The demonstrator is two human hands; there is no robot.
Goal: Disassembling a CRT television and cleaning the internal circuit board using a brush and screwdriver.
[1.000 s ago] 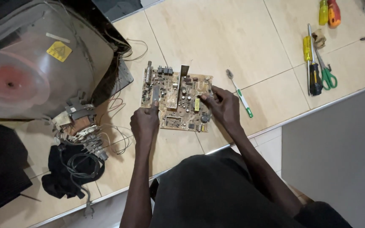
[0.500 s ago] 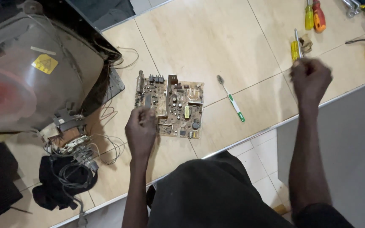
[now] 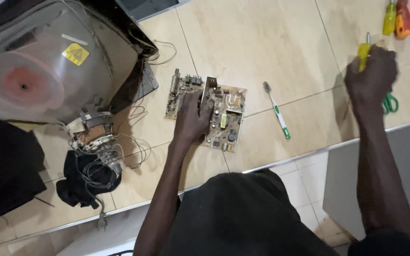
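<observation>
Left hand [image 3: 193, 116] on circuit board [image 3: 226, 116], beside yellow-labelled tube [image 3: 48, 71]

So the left hand [image 3: 193, 116] isn't at the near-left edge of the circuit board [image 3: 224, 118] anymore, it's now flat on top of it, covering the middle. The right hand [image 3: 371, 80] is off the board and way out to the side, closed around a yellow-handled screwdriver [image 3: 364, 51] next to the green scissors [image 3: 390, 102].

Both forearms are bare, no sleeves, watch or rings visible; a plain black garment covers the torso at the frame's lower centre.
</observation>
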